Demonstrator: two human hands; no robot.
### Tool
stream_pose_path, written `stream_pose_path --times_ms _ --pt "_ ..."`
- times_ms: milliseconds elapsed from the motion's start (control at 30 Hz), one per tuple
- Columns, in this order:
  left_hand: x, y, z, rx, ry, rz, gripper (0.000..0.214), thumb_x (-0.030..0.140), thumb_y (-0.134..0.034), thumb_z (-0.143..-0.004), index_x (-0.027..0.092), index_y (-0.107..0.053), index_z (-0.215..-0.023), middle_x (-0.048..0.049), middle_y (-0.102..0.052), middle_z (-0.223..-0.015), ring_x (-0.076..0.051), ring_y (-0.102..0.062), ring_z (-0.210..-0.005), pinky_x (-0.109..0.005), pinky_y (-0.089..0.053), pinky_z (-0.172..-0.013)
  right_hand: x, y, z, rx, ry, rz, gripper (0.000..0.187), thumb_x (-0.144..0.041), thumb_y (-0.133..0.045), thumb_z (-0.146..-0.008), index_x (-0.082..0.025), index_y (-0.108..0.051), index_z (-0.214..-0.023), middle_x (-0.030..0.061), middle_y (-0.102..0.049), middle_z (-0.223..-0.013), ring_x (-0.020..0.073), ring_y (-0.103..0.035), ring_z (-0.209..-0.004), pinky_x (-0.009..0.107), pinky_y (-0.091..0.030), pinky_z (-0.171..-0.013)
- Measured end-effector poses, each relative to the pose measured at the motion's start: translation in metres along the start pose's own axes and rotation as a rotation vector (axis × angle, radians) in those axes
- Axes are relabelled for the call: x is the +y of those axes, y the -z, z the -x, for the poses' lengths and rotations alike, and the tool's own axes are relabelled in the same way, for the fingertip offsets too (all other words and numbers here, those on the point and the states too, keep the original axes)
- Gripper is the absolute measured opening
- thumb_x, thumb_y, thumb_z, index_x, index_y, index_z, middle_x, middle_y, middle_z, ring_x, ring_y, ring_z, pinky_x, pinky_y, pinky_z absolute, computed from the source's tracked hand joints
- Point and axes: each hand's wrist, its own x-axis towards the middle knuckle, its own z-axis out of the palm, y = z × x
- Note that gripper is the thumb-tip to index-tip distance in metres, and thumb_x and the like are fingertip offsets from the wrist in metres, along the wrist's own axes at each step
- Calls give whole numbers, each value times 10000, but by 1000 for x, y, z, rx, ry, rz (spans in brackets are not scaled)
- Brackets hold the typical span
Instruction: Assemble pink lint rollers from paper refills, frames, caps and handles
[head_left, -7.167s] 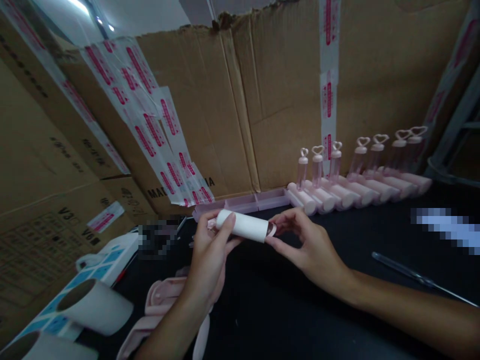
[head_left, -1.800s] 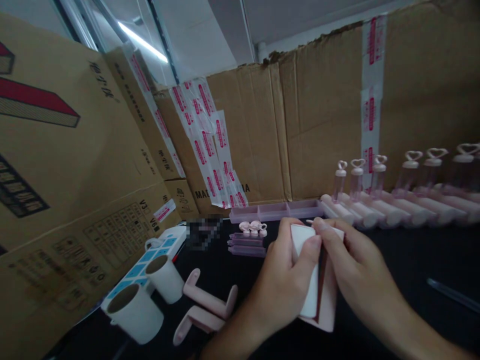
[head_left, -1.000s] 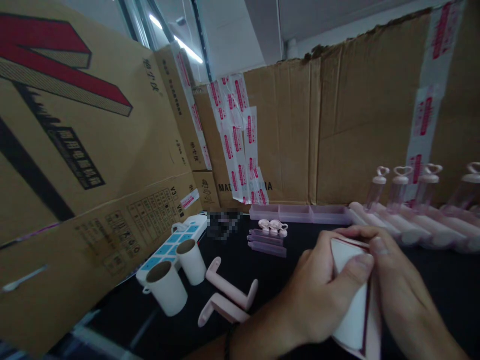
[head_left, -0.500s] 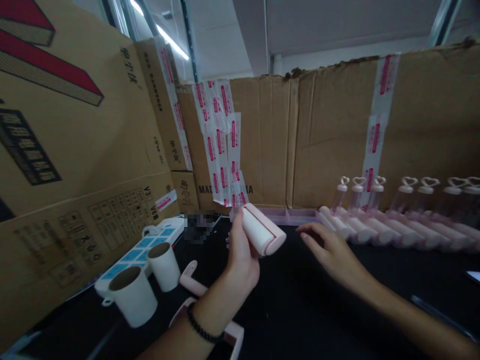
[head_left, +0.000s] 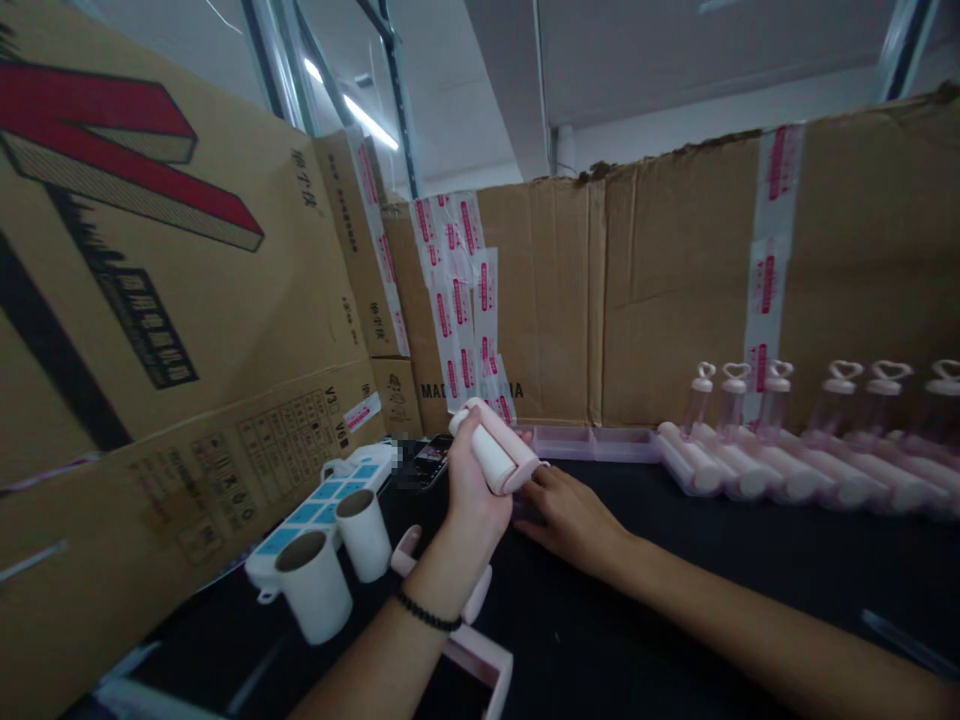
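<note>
My left hand (head_left: pixel 469 490) is closed around a white paper roll in a pink holder (head_left: pixel 496 447), raised above the black table (head_left: pixel 675 590) and tilted toward the back left. My right hand (head_left: pixel 570 510) reaches low across the table just under the roll's right end, its fingers curled down where small pink parts lay; what it touches is hidden. Two white paper rolls (head_left: pixel 315 590) stand on end at the left. Pink handle pieces (head_left: pixel 484 655) lie beneath my left forearm.
Cardboard boxes (head_left: pixel 172 330) wall in the table at left and back. A white and blue power strip (head_left: pixel 315 500) lies at the left. Several finished pink rollers with heart-topped handles (head_left: pixel 757 470) line the back right, beside a pink tray (head_left: pixel 592 442).
My left hand has carried the roll a little back and lower. My right hand has moved left and down, under the roll. The view has swung slightly left.
</note>
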Motion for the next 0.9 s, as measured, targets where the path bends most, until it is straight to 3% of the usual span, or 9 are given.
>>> stream_pose_path --times_ms 100,167,300,433,533,633,900 --pt "-3 5 -2 -16 -8 -89 269 303 -761 -740 172 -617 -925 0 -639 -664 -166 -640 -538 -269 -547 -542 -4 -4 2 11 -4 19 296 -220 -660 -868 -133 -627 -1149 191 -646 -1226 335 -615 -1131 449 -506 -956" --pt "-5 8 -3 -16 -16 -119 295 315 -778 -718 165 -614 -912 4 -632 -669 -149 -620 -537 -252 -528 -538 0 2 12 31 -53 -56 231 -233 -613 -901 -144 -605 -1114 163 -684 -1139 303 -662 -1017 421 -530 -883" --pt "-5 8 -3 -49 -77 -205 373 338 -805 -682 162 -629 -959 10 -644 -716 -125 -605 -556 -236 -510 -563 23 34 47 166 -224 -321 188 -364 -546 -980 -197 -577 -1060 68 -719 -926 227 -690 -805 338 -541 -710" --pt "-9 5 5 -143 -107 -394 453 374 -844 -656 175 -642 -1009 21 -641 -710 -126 -599 -554 -235 -489 -560 44 70 88 412 -315 -477 310 -461 -616 -947 -206 -636 -1122 84 -724 -1051 226 -703 -885 346 -588 -774" --pt "-16 5 13 -260 -53 -544 455 397 -840 -684 182 -647 -1036 -2 -668 -754 -147 -636 -614 -234 -486 -576 49 84 111 509 -358 -576 334 -461 -658 -919 -229 -683 -1158 75 -741 -1102 225 -722 -905 336 -617 -786" --pt "-25 4 23 -317 -2 -664 453 401 -829 -714 186 -644 -1068 -11 -674 -798 -142 -635 -643 -233 -495 -595 46 88 123 494 -375 -593 308 -441 -670 -915 -264 -718 -1162 55 -758 -1130 230 -733 -953 334 -620 -833" --pt "-31 -3 38 -333 59 -797 453 427 -810 -726 182 -622 -1058 -19 -654 -803 -138 -611 -631 -229 -494 -568 40 93 130 418 -305 -493 265 -379 -648 -948 -304 -713 -1194 1 -758 -1172 182 -720 -1045 269 -575 -926"
